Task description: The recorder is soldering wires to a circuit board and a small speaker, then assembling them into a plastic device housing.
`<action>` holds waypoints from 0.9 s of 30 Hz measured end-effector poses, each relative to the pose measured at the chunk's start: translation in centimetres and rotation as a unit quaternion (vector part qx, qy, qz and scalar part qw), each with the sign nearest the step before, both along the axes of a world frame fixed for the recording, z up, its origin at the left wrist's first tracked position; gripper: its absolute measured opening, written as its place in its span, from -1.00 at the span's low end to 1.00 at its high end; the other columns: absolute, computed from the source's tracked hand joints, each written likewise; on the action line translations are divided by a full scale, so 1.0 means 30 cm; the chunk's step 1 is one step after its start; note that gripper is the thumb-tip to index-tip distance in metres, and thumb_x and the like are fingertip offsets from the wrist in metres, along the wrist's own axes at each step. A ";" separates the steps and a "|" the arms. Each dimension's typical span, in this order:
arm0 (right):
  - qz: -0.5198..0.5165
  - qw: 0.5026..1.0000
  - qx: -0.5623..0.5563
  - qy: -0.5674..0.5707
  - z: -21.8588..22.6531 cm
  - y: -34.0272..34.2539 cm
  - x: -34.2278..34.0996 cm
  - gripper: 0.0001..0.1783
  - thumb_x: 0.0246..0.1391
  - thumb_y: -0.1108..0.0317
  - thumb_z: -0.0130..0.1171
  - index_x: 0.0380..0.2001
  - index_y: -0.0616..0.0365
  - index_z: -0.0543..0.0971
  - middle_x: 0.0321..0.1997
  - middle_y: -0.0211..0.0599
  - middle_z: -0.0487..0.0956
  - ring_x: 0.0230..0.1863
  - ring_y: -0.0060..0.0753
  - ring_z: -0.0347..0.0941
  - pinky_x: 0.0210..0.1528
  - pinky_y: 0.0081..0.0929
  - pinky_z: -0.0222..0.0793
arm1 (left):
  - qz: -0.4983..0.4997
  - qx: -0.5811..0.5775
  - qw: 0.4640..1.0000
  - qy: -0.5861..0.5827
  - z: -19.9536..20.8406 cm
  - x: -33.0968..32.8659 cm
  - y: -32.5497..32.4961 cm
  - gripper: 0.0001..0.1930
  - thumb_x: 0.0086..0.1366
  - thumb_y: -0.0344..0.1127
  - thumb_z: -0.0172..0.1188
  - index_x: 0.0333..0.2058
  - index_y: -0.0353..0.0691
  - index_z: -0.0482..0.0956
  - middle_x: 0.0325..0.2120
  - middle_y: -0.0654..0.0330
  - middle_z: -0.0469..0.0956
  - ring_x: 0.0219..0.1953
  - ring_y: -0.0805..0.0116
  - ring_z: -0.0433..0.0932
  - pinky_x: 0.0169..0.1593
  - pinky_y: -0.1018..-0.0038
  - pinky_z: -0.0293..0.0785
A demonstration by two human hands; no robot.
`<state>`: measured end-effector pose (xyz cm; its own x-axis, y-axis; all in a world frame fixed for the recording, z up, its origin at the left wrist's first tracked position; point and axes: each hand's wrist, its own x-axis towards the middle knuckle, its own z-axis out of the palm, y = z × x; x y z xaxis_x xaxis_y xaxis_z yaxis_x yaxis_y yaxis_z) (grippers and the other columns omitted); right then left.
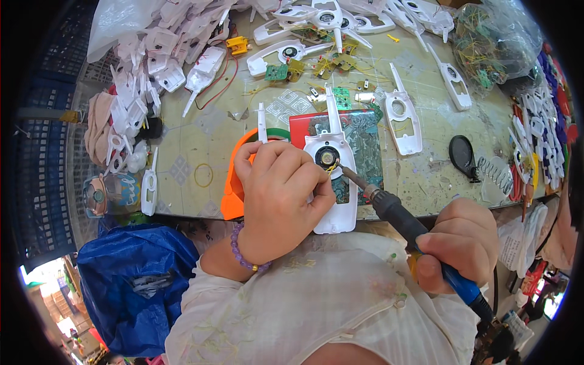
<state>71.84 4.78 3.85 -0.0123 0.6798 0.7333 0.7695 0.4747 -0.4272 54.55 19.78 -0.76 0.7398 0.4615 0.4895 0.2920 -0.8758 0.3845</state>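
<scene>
My right hand (459, 246) grips a soldering iron (395, 213) with a dark and blue handle. The iron's tip touches or nearly touches the edge of a round black speaker (327, 157). That speaker sits in a white plastic housing half (337, 216) with a narrow stem pointing away from me. My left hand (283, 176) bends over the housing's left side, thumb and fingers pinched together. A thin yellow wire (333, 168) runs from its fingertips to the speaker's edge. Beneath the housing lies a red box or board (299, 125) with a stained dark surface.
An orange tape-dispenser-like holder (232, 198) stands left of the work. White housings (403, 121) lie around, piled at the far left. Green circuit boards (277, 72) lie behind. A black round lid-like piece (462, 155) and a coiled spring (494, 173) are at right. A blue bag (134, 274) hangs at lower left.
</scene>
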 end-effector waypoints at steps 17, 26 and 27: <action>-0.271 0.924 0.154 0.223 -0.218 -0.218 0.038 -0.67 0.18 0.13 0.15 -0.23 0.15 0.35 -0.45 -0.30 0.40 -0.52 -0.43 0.32 -0.51 -0.56 0.27 | 0.014 -0.002 1.000 0.001 -0.007 0.005 -0.001 -0.86 -0.17 -0.43 0.28 -0.61 -0.10 0.47 -0.51 0.32 0.45 -0.24 0.25 0.44 -0.04 0.17 0.17; -0.608 0.672 0.369 0.208 -0.078 -0.541 0.277 -0.86 0.09 0.34 0.14 -0.42 0.14 0.42 -0.57 -0.43 0.34 -0.58 -0.64 0.21 -0.54 -0.69 0.09 | 0.040 0.013 0.999 0.016 0.006 0.000 -0.007 -0.86 -0.16 -0.48 0.27 -0.57 -0.15 0.50 -0.50 0.25 0.44 -0.30 0.21 0.42 -0.05 0.29 0.18; -0.607 0.690 0.332 0.212 -0.072 -0.566 0.284 -0.85 0.10 0.33 0.14 -0.43 0.14 0.42 -0.57 -0.44 0.34 -0.58 -0.65 0.20 -0.55 -0.70 0.07 | 0.033 0.017 0.999 0.011 0.005 0.001 -0.011 -0.86 -0.16 -0.48 0.27 -0.57 -0.15 0.50 -0.50 0.25 0.44 -0.30 0.21 0.42 -0.05 0.29 0.18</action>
